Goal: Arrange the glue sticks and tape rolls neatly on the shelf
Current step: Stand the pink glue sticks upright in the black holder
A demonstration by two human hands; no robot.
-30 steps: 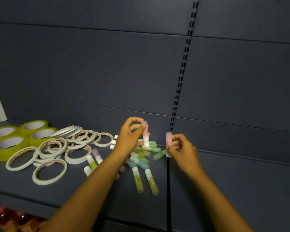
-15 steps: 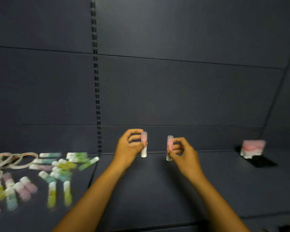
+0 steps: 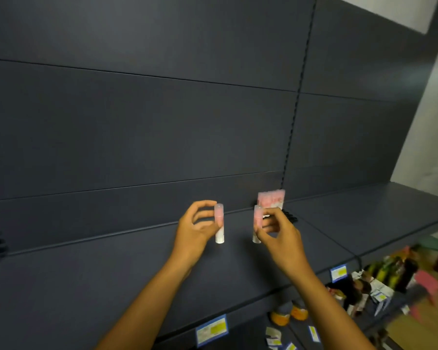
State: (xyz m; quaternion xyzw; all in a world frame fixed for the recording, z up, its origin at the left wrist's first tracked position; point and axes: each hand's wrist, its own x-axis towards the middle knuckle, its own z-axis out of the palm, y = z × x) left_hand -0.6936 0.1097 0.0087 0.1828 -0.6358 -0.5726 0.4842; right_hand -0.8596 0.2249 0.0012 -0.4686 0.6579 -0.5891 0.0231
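Each of my hands holds one pink-and-white glue stick upright above the dark grey shelf (image 3: 86,279). My left hand (image 3: 195,231) pinches the left glue stick (image 3: 219,223) between thumb and fingers. My right hand (image 3: 276,233) grips the right glue stick (image 3: 257,223) near its top. Just behind my right hand, a group of pink glue sticks (image 3: 272,198) stands against the shelf's back panel on a small black object (image 3: 291,218). The tape rolls and loose glue sticks are out of view to the left.
The shelf's front edge carries blue-and-yellow price labels (image 3: 211,329). A lower shelf at the bottom right holds orange jars (image 3: 288,313), bottles and packets (image 3: 379,286). A slotted upright (image 3: 299,97) divides the back panel.
The view has swung further right; the loose glue sticks have left the frame. Both hands, still holding their sticks, are now close to the standing pink group.
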